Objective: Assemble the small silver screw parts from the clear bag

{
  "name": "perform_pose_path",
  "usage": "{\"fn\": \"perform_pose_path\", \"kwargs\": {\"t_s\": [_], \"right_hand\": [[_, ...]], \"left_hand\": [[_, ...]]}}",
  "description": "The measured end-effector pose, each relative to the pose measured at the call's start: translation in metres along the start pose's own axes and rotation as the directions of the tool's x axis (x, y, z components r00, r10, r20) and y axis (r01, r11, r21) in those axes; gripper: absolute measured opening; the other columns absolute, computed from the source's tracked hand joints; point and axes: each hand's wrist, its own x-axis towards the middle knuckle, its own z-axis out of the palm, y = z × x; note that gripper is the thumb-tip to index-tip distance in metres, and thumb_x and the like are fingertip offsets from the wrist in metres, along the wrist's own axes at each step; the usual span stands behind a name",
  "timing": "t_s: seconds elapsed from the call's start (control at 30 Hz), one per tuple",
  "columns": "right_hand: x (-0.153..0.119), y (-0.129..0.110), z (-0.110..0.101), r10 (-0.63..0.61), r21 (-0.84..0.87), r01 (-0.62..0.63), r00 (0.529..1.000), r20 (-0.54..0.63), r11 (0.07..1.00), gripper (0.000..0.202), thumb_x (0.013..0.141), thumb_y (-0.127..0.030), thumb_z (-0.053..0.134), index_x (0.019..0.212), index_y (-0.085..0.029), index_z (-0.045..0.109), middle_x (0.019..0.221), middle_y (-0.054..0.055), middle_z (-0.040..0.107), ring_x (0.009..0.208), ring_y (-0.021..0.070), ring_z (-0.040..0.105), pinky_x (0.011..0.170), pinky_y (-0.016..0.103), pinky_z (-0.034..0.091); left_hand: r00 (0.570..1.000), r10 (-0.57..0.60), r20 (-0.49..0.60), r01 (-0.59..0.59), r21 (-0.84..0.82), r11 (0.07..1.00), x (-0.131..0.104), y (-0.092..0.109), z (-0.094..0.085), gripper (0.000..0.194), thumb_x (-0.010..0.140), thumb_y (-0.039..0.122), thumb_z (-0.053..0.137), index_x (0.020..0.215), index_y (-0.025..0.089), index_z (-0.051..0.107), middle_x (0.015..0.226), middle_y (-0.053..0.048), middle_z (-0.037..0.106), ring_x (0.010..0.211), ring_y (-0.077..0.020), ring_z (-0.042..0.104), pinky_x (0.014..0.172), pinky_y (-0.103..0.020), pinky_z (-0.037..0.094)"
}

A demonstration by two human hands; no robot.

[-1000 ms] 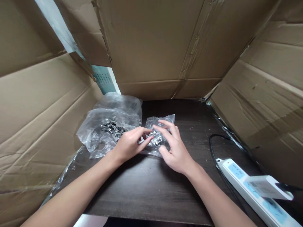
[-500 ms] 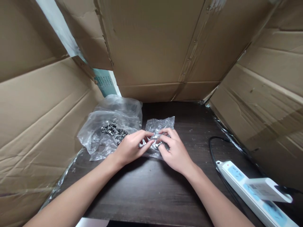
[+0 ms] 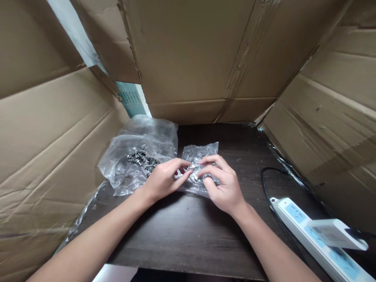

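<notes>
A small clear plastic bag (image 3: 202, 150) lies on the dark table (image 3: 188, 227), with a few small shiny metal pieces (image 3: 195, 177) on it between my hands. My left hand (image 3: 167, 176) has its thumb and fingertips close around a small metal piece (image 3: 190, 167) at the bag's left part. Over the bag's right part is my right hand (image 3: 223, 182), its fingers curved and apart, fingertips beside the metal pieces. Left of my hands, a larger clear bag (image 3: 158, 133) bears a heap of metal bolts (image 3: 142, 158), partly hidden by my left hand.
Cardboard walls (image 3: 199, 58) enclose the table at the back and both sides. A white power strip (image 3: 311, 231) with a plugged-in white adapter (image 3: 337, 234) and a black cable (image 3: 264, 184) lies at the right. A green printed sheet (image 3: 132, 98) shows behind the large bag.
My right hand has shifted slightly right, and its thumb has drawn away from the metal pieces. My left hand keeps nearly the same pose. The whole view has shifted slightly.
</notes>
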Motion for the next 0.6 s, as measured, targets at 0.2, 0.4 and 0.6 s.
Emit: {"fn": "perform_pose_path", "kwargs": {"t_s": [0.2,0.4,0.6], "right_hand": [[-0.0013,0.0039,0.0022,0.059,-0.018,-0.059,0.998,0.033,0.998,0.045,0.078,-0.003,0.046,0.110,-0.024,0.069,0.111,0.008,0.061,0.102,0.0234,0.062,0.088,0.042,0.054],[-0.0003,0.0001,0.0000,-0.006,0.016,0.007,0.998,-0.057,1.000,0.027,0.080,-0.003,0.048,0.079,-0.021,0.068,0.102,0.007,0.061,0.093,0.0215,0.063,0.082,0.039,0.054],[-0.0007,0.0024,0.0005,0.048,-0.016,-0.049,0.999,-0.025,0.999,0.037,0.081,-0.004,0.047,0.104,-0.022,0.069,0.108,0.008,0.060,0.098,0.0221,0.062,0.082,0.039,0.055]], "left_hand": [[1.000,0.003,0.014,-0.003,-0.013,1.000,-0.0004,-0.0003,-0.0003,0.015,0.094,0.022,0.064,0.107,0.014,0.065,0.088,-0.005,0.072,0.069,-0.0122,0.068,0.068,-0.024,0.058],[1.000,0.006,0.008,-0.006,-0.009,1.000,-0.0005,-0.0017,0.0006,0.016,0.094,0.022,0.064,0.108,0.013,0.065,0.089,-0.005,0.072,0.070,-0.0124,0.068,0.069,-0.024,0.058],[1.000,0.000,0.011,0.000,-0.015,1.000,0.0008,-0.0011,0.0008,0.017,0.093,0.021,0.065,0.108,0.013,0.065,0.088,-0.005,0.072,0.070,-0.0122,0.067,0.068,-0.024,0.058]]}}
